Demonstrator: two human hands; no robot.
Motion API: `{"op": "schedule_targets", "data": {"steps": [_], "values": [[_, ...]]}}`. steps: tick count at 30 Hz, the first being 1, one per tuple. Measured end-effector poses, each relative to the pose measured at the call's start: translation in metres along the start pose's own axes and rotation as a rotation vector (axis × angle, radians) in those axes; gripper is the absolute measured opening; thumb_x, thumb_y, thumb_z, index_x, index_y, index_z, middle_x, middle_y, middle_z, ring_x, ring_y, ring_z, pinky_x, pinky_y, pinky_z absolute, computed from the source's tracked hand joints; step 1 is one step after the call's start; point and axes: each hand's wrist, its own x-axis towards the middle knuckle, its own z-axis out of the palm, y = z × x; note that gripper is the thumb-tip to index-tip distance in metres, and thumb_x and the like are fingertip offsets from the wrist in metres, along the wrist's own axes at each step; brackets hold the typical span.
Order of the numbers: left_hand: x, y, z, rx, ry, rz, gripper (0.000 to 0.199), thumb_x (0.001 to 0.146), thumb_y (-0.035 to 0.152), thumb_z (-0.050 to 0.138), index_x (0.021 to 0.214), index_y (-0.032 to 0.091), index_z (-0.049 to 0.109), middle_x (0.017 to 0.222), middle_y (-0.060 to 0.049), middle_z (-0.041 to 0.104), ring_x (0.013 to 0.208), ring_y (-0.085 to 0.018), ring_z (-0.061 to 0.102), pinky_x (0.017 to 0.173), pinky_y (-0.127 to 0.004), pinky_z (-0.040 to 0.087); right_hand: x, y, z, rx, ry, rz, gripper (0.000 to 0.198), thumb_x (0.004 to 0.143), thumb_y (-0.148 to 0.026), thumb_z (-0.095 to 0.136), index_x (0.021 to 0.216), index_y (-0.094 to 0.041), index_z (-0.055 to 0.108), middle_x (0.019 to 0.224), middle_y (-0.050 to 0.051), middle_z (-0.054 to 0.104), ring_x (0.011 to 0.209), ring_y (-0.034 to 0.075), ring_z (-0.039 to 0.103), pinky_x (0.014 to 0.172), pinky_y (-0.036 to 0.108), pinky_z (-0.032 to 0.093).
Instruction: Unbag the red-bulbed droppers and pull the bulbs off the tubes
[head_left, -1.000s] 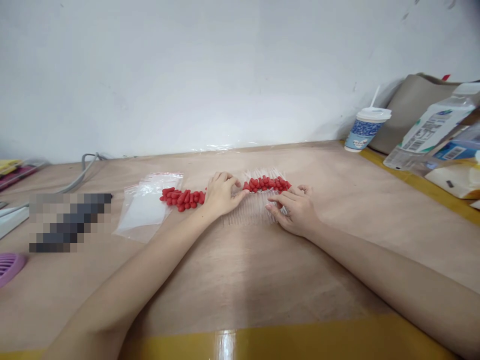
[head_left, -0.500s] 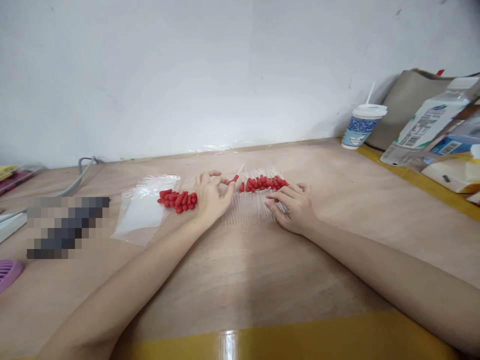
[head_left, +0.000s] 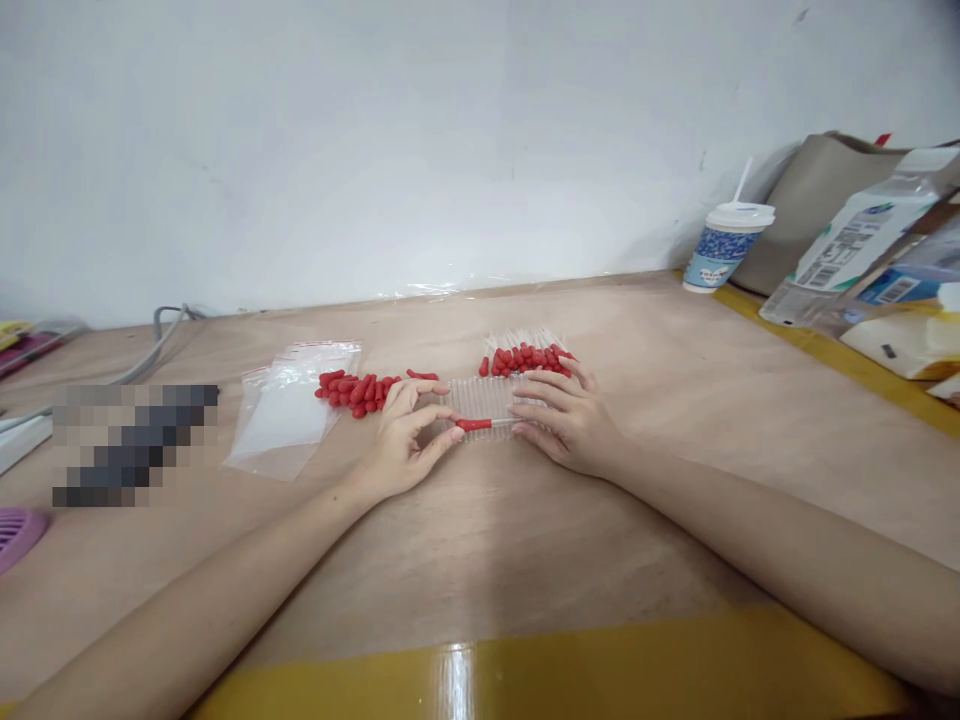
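My left hand (head_left: 409, 440) pinches a red rubber bulb (head_left: 474, 425) between thumb and forefinger, its other fingers curved. A thin clear tube (head_left: 502, 422) runs level from the bulb to my right hand (head_left: 566, 420), where thumb and fingertips close on it. Together they look like a small dropper. Under and between my hands lies a row of clear thin tubes (head_left: 480, 395). Beyond it rests a pile of red-bulbed droppers (head_left: 529, 357), tips pointing away. Left of my left hand is a heap of loose red bulbs (head_left: 360, 393), with one bulb (head_left: 422, 376) apart.
Clear zip bags (head_left: 289, 405) lie left of the bulbs. A grey cable (head_left: 154, 345) and a blurred-out dark object (head_left: 139, 445) are further left. A paper cup (head_left: 721, 250), a plastic bottle (head_left: 855, 240) and a grey bag (head_left: 787, 200) stand at the right.
My left hand has come down towards me with a red bulb, whose tube pointed up and away and now lies level. My right hand has moved slightly left and closed on the tube.
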Motion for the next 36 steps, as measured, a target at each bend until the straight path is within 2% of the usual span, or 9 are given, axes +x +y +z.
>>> {"op": "schedule_targets", "data": {"steps": [4,8,13,16,18,21,28,33,36], "values": [[0.002,0.004,0.001,0.001,-0.004,0.029,0.017,0.081,0.026,0.056,0.096,0.019,0.061,0.112,-0.009,0.053,0.109,-0.023,0.046,0.096,-0.045,0.037,0.001,0.000,0.003,0.042,-0.009,-0.013,0.011,0.083,-0.028,0.056,0.082,-0.022,0.065,0.089,-0.002,0.069,0.097,0.017,0.058,0.102,0.044,0.025],[0.005,0.012,0.013,-0.004,-0.059,0.150,0.046,0.078,0.031,0.060,0.119,0.014,0.048,0.118,-0.013,0.055,0.114,-0.024,0.047,0.099,-0.044,0.039,0.002,-0.002,0.003,0.067,-0.018,-0.014,0.012,0.083,-0.028,0.056,0.084,-0.021,0.066,0.088,-0.002,0.070,0.095,0.017,0.058,0.102,0.044,0.027],[0.006,0.016,0.029,0.059,0.032,0.278,0.018,0.083,0.023,0.056,0.100,0.016,0.060,0.100,-0.007,0.066,0.101,-0.020,0.059,0.092,-0.038,0.048,0.001,-0.002,0.002,0.083,-0.011,-0.038,0.011,0.082,-0.027,0.056,0.084,-0.022,0.066,0.087,-0.002,0.070,0.093,0.017,0.059,0.106,0.046,0.024],[0.005,0.016,0.031,0.082,0.088,0.348,0.016,0.083,0.018,0.055,0.099,0.016,0.060,0.093,-0.005,0.069,0.088,-0.015,0.064,0.091,-0.036,0.050,0.002,-0.003,0.003,0.081,-0.056,-0.041,0.016,0.083,-0.031,0.056,0.090,-0.021,0.066,0.094,0.001,0.069,0.098,0.019,0.058,0.107,0.048,0.024],[0.004,0.016,0.030,0.102,0.124,0.405,0.017,0.083,0.017,0.055,0.099,0.015,0.059,0.094,-0.005,0.069,0.086,-0.015,0.065,0.091,-0.036,0.050,0.002,-0.005,0.005,0.080,-0.086,-0.051,0.025,0.083,-0.035,0.054,0.098,-0.018,0.065,0.102,0.004,0.068,0.105,0.021,0.056,0.107,0.050,0.026],[0.003,0.016,0.029,0.124,0.154,0.441,0.018,0.082,0.016,0.056,0.101,0.015,0.058,0.095,-0.005,0.069,0.087,-0.014,0.065,0.092,-0.035,0.050,0.003,-0.007,0.007,0.085,-0.095,-0.078,0.028,0.086,-0.033,0.051,0.104,-0.016,0.062,0.106,0.006,0.066,0.112,0.022,0.053,0.107,0.050,0.028],[0.006,0.017,0.026,0.164,0.074,0.376,0.033,0.082,0.025,0.058,0.112,0.012,0.054,0.108,-0.011,0.065,0.103,-0.020,0.060,0.095,-0.038,0.048,0.004,-0.009,0.007,0.108,-0.070,-0.147,0.021,0.087,-0.022,0.049,0.100,-0.014,0.063,0.103,0.006,0.067,0.113,0.021,0.053,0.103,0.045,0.037],[0.008,0.017,0.026,0.179,0.103,0.475,0.022,0.084,0.019,0.055,0.105,0.012,0.057,0.107,-0.009,0.065,0.107,-0.019,0.058,0.095,-0.036,0.048,0.005,-0.012,0.007,0.095,0.002,-0.216,0.018,0.086,-0.020,0.049,0.094,-0.013,0.063,0.098,0.008,0.068,0.105,0.020,0.058,0.097,0.039,0.046],[0.009,0.018,0.022,0.184,0.047,0.483,0.018,0.084,0.017,0.053,0.101,0.013,0.058,0.111,-0.009,0.064,0.113,-0.019,0.054,0.099,-0.037,0.044,0.005,-0.014,0.006,0.089,0.022,-0.255,0.016,0.086,-0.019,0.050,0.090,-0.010,0.063,0.094,0.011,0.069,0.096,0.018,0.063,0.094,0.034,0.049]]}}
